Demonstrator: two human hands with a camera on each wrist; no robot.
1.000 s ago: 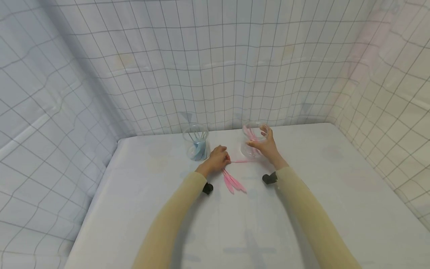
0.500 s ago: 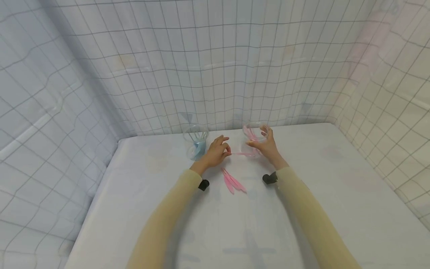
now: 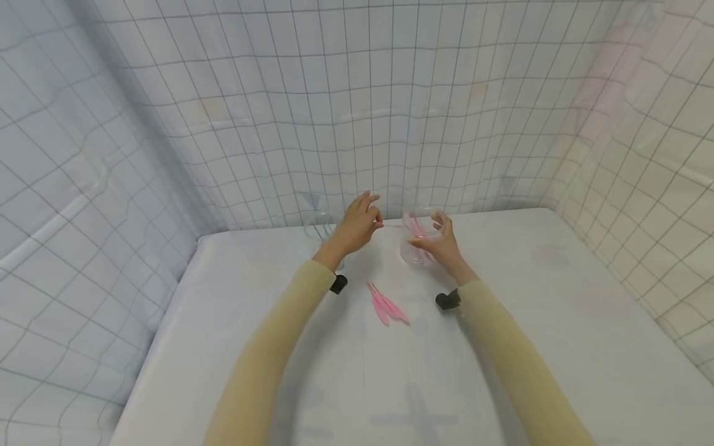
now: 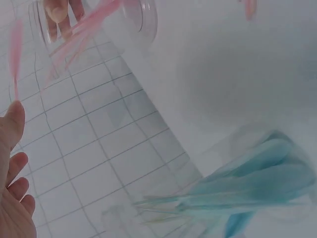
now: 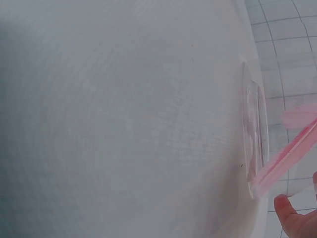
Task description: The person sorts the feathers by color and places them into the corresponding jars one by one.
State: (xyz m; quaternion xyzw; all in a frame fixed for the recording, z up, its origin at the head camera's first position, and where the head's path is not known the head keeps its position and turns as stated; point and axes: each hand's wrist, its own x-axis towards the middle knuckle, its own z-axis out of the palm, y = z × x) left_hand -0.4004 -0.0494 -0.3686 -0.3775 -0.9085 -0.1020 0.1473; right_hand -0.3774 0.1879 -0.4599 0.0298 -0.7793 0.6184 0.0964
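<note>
My left hand (image 3: 354,227) pinches the thin stem of one pink feather (image 4: 16,54), raised near the far edge of the table. The feather's broad end points toward the clear cup (image 3: 411,253) at the right. Around that cup curl the thumb and fingers of my right hand (image 3: 444,248). Several pink feathers (image 5: 290,156) lean inside it, seen through the clear wall. On the table in front lie a few more pink feathers (image 3: 385,305), stems pointing away from me.
A second clear cup (image 3: 312,232), partly hidden behind my left hand, holds several blue feathers (image 4: 257,173) with their stems up. A white table (image 3: 357,384) lies beneath, with grid-patterned cloth (image 3: 268,93) hanging behind and at both sides.
My left hand has lifted the pink feather from the table and moved up and away, level with the right cup's rim. My right hand keeps holding the cup.
</note>
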